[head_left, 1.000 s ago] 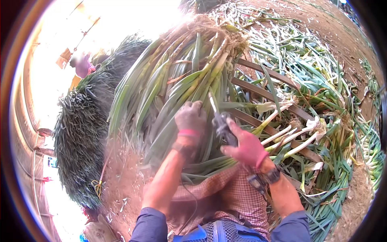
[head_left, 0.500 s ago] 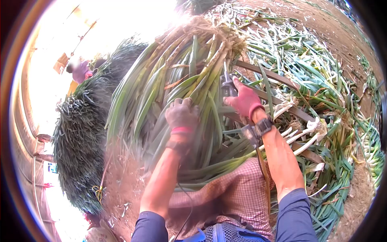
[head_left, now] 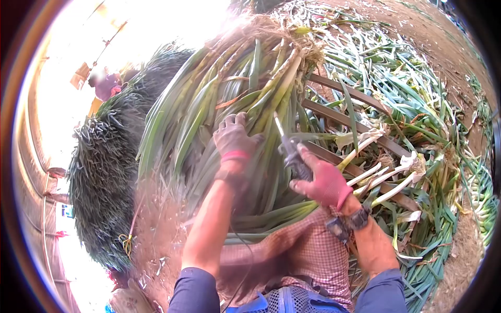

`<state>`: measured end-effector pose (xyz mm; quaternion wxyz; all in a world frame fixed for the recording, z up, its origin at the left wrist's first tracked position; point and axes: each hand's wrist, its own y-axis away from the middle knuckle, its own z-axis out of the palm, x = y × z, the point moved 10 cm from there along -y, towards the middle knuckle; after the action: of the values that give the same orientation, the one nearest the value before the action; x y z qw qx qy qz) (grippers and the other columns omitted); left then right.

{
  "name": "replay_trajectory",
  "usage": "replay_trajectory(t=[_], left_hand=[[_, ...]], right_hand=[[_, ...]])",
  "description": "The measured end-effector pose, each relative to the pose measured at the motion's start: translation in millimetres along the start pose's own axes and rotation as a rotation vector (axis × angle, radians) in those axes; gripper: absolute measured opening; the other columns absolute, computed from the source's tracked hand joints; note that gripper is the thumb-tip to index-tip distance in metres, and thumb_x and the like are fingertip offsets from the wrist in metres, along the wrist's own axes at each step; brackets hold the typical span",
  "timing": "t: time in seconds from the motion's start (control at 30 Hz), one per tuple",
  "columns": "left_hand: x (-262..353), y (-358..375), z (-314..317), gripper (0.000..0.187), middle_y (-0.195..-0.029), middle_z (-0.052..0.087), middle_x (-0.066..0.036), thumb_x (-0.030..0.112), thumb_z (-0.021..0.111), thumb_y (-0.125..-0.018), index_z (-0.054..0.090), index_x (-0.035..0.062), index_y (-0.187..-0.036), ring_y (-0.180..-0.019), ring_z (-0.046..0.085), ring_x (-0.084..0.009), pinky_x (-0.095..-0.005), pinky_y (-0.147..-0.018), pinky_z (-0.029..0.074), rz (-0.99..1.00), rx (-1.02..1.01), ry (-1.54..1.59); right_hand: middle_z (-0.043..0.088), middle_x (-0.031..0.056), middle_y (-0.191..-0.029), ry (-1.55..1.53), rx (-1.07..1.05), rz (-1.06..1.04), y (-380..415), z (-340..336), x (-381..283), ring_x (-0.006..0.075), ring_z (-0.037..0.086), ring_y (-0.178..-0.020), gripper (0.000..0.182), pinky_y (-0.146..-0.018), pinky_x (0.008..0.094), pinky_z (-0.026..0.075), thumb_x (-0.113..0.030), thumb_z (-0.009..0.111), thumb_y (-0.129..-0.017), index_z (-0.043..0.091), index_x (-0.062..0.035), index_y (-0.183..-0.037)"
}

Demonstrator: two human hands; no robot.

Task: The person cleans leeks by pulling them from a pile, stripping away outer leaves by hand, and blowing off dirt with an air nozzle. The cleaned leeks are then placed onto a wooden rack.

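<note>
1. Leftmost, a dark stack of greens [head_left: 104,193] stood tall, with another person [head_left: 109,86] beyond it; glare washed that corner out, and what they were doing couldn't be made out.
2. Next, the leeks [head_left: 209,104] lay heaped right in front of the hands, root ends [head_left: 308,49] at the top; haze smeared the lower leaves, so single stalks were hard to separate.
3. Left hand [head_left: 236,138]: gloved, fingers spread over the leeks. A second ago they were curled. Anything under the palm was hidden.
4. Right hand [head_left: 323,182]: gloved, wrapped around the handle of the tool [head_left: 293,156]. Half a second ago the tip was up by the root ends; now it had dropped back over the leaves, so likely between passes. Contact with a leaf: couldn't tell.
5. Farther right, loose white stems [head_left: 394,190] lay across the bars [head_left: 355,124], partly buried. The leaf heap [head_left: 391,78] spread beyond, its outer side curving away, and the dark lens border [head_left: 494,219] cut off the rest.
</note>
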<state>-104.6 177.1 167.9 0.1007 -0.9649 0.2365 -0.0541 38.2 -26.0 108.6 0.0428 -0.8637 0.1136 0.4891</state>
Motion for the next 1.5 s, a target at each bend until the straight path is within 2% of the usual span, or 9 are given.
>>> replay_trajectory(t=[0.1, 0.2, 0.4, 0.47, 0.7, 0.77, 1.17, 1.23, 1.5], left_hand=[[4, 1, 3, 0.081, -0.137, 0.065, -0.009, 0.06, 0.089, -0.073, 0.064, 0.0192, -0.137, -0.129, 0.06, -0.034, -0.0488, -0.104, 0.049, -0.014, -0.026, -0.035], [7, 1, 3, 0.093, -0.141, 0.062, -0.008, 0.07, 0.088, -0.069, 0.06, 0.0195, -0.142, -0.13, 0.06, -0.0326, -0.0475, -0.105, 0.048, -0.049, -0.01, -0.159], [5, 0, 11, 0.113, -0.148, 0.056, -0.009, 0.079, 0.085, -0.066, 0.051, 0.0172, -0.154, -0.135, 0.056, -0.0312, -0.0479, -0.11, 0.047, -0.095, -0.051, -0.205], [5, 0, 13, 0.119, -0.151, 0.053, -0.01, 0.079, 0.084, -0.066, 0.047, 0.0152, -0.159, -0.138, 0.054, -0.0315, -0.0482, -0.111, 0.046, -0.104, -0.054, -0.22], [7, -1, 11, 0.117, -0.154, 0.053, -0.009, 0.078, 0.082, -0.068, 0.048, 0.0128, -0.158, -0.143, 0.05, -0.0309, -0.048, -0.119, 0.037, -0.142, -0.097, -0.163], [5, -3, 14, 0.12, -0.154, 0.052, -0.011, 0.08, 0.084, -0.066, 0.046, 0.0145, -0.159, -0.14, 0.052, -0.0331, -0.0483, -0.114, 0.045, -0.151, -0.094, -0.184], [5, -2, 16, 0.123, -0.147, 0.056, -0.012, 0.087, 0.079, -0.065, 0.048, 0.0119, -0.157, -0.135, 0.055, -0.034, -0.0491, -0.11, 0.046, -0.116, -0.018, -0.168], [5, -2, 16, 0.122, -0.147, 0.056, -0.012, 0.086, 0.079, -0.065, 0.049, 0.0117, -0.157, -0.134, 0.055, -0.0341, -0.0493, -0.109, 0.046, -0.111, -0.017, -0.164], [1, -5, 16, 0.112, -0.142, 0.06, -0.012, 0.083, 0.082, -0.065, 0.055, 0.0135, -0.149, -0.132, 0.057, -0.0349, -0.0507, -0.107, 0.046, -0.092, 0.003, -0.124]], right_hand=[[0.073, 0.0296, -0.115, 0.035, -0.021, -0.01, 12, 9, -19, 0.047, 0.071, -0.109, 0.098, -0.098, 0.0504, 0.056, -0.049, 0.079, -0.085, 0.038, -0.0114, -0.166], [0.07, 0.0306, -0.13, 0.057, -0.129, 0.103, 9, 16, -32, 0.045, 0.069, -0.119, 0.098, -0.104, 0.0449, 0.053, -0.041, 0.081, -0.084, 0.039, -0.0046, -0.165], [0.074, 0.0313, -0.11, 0.038, -0.052, 0.197, 2, 17, -17, 0.0483, 0.072, -0.103, 0.098, -0.093, 0.0499, 0.057, -0.043, 0.081, -0.084, 0.039, -0.0045, -0.164], [0.075, 0.0272, -0.107, 0.116, -0.043, 0.085, 5, 25, -24, 0.045, 0.073, -0.103, 0.097, -0.094, 0.0529, 0.057, -0.044, 0.076, -0.087, 0.035, -0.0087, -0.167], [0.076, 0.0261, -0.106, 0.173, -0.043, 0.149, -8, 18, -24, 0.0457, 0.074, -0.102, 0.095, -0.096, 0.0517, 0.057, -0.045, 0.076, -0.088, 0.036, -0.0098, -0.167], [0.076, 0.0263, -0.108, 0.215, -0.099, 0.183, -3, 19, -27, 0.0452, 0.074, -0.105, 0.095, -0.097, 0.0509, 0.056, -0.046, 0.075, -0.088, 0.035, -0.0108, -0.168], [0.076, 0.0253, -0.117, 0.242, 0.086, 0.271, -82, -42, 5, 0.0423, 0.074, -0.109, 0.093, -0.1, 0.0499, 0.056, -0.042, 0.074, -0.089, 0.034, -0.0135, -0.169], [0.072, 0.0284, -0.129, 0.23, 0.116, 0.287, -100, -52, 11, 0.0435, 0.07, -0.119, 0.096, -0.104, 0.0475, 0.054, -0.042, 0.078, -0.085, 0.037, -0.0142, -0.167], [0.074, 0.0237, -0.124, 0.191, 0.117, 0.273, -95, -55, 22, 0.0404, 0.072, -0.115, 0.096, -0.102, 0.0459, 0.054, -0.041, 0.078, -0.085, 0.038, -0.0133, -0.167]])
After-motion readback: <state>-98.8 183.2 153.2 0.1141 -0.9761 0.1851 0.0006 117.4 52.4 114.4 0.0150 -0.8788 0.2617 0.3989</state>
